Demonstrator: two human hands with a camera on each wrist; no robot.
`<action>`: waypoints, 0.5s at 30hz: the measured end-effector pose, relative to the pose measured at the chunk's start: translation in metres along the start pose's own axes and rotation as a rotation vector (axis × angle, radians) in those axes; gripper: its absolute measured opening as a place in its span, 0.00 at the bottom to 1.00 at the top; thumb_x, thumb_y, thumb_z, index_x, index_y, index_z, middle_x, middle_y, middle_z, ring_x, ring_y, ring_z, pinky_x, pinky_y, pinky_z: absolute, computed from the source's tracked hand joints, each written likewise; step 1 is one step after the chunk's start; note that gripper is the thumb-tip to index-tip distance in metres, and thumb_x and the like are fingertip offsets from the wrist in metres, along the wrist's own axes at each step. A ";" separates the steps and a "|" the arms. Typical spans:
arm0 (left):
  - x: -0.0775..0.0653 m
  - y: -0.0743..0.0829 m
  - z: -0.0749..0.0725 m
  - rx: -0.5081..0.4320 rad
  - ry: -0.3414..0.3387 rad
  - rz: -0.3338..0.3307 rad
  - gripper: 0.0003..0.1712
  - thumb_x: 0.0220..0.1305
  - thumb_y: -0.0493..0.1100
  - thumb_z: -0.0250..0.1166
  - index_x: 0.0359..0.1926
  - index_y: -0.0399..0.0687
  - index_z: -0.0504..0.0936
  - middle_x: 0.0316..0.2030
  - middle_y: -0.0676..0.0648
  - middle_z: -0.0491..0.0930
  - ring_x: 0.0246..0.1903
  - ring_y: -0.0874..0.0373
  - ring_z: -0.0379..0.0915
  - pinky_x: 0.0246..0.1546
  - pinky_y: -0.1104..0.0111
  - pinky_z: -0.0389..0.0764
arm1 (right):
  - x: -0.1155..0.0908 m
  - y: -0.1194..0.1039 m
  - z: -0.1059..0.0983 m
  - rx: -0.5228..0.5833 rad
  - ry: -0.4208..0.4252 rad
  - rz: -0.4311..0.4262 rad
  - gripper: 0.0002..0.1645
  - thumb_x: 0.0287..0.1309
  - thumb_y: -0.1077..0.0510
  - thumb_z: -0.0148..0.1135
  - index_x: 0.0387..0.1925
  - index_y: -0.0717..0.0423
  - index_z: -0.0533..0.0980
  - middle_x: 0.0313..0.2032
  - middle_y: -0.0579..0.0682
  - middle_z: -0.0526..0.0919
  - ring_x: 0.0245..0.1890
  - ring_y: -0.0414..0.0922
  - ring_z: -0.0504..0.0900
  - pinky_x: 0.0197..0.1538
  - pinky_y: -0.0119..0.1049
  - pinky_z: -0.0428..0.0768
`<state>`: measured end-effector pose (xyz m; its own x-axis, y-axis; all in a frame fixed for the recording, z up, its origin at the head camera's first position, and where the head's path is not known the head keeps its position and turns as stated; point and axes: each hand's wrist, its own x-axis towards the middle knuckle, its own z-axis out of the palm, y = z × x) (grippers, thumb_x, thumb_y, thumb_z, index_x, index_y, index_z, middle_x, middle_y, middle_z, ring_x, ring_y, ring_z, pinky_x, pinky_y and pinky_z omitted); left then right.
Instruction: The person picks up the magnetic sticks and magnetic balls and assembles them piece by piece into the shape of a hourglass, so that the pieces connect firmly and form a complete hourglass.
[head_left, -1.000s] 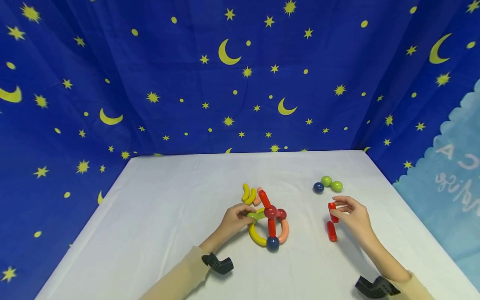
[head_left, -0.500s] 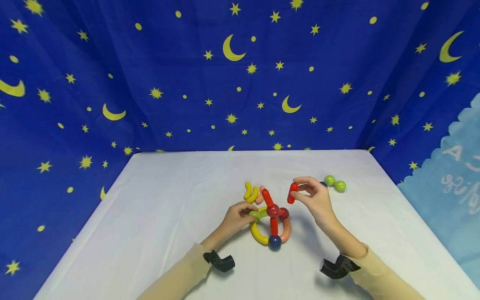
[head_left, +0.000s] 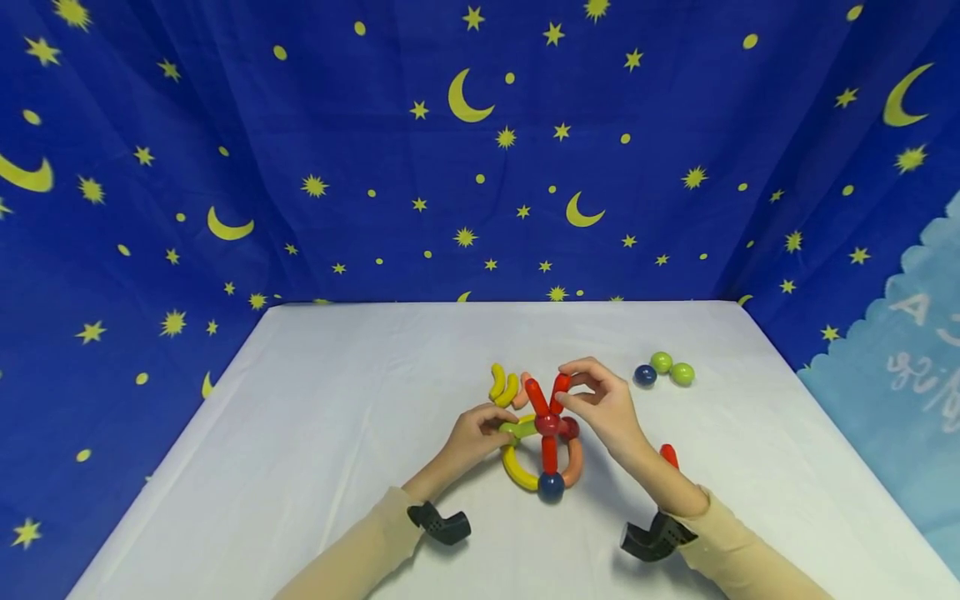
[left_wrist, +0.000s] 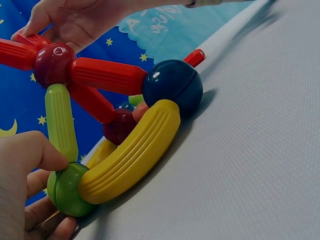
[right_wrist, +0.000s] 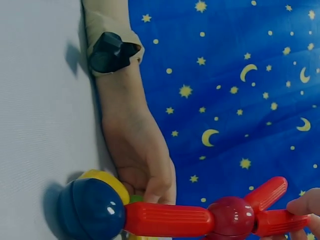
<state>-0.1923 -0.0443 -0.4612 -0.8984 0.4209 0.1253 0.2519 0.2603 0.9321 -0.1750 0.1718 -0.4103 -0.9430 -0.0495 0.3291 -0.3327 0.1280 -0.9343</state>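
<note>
A frame of magnetic-looking rods and balls stands on the white table. Its base ring has yellow curved rods, a pink curved rod and a dark blue ball. My left hand grips the green ball at the ring's left, below a green rod. Between thumb and fingers, my right hand pinches a red rod. That rod's lower end meets the dark red ball on top, beside another red rod pointing up.
Behind the frame lie two yellow curved rods and a pink one. Two green balls and a dark blue ball sit back right. My right forearm partly covers a loose red rod. A starry curtain borders the table.
My right hand has carried the red rod from the table's right side leftward to the top dark red ball. My left hand has stayed on the green ball.
</note>
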 end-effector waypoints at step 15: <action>0.000 0.001 0.000 -0.007 -0.004 0.010 0.13 0.55 0.31 0.64 0.43 0.33 0.82 0.42 0.36 0.81 0.37 0.63 0.72 0.37 0.78 0.74 | 0.012 0.004 -0.021 -0.067 0.070 0.055 0.16 0.63 0.62 0.57 0.47 0.70 0.74 0.38 0.39 0.80 0.36 0.32 0.79 0.38 0.26 0.82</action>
<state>-0.1921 -0.0437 -0.4599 -0.8946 0.4266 0.1330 0.2579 0.2499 0.9333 -0.1873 0.1925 -0.4073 -0.9571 0.0282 0.2882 -0.2776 0.1946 -0.9408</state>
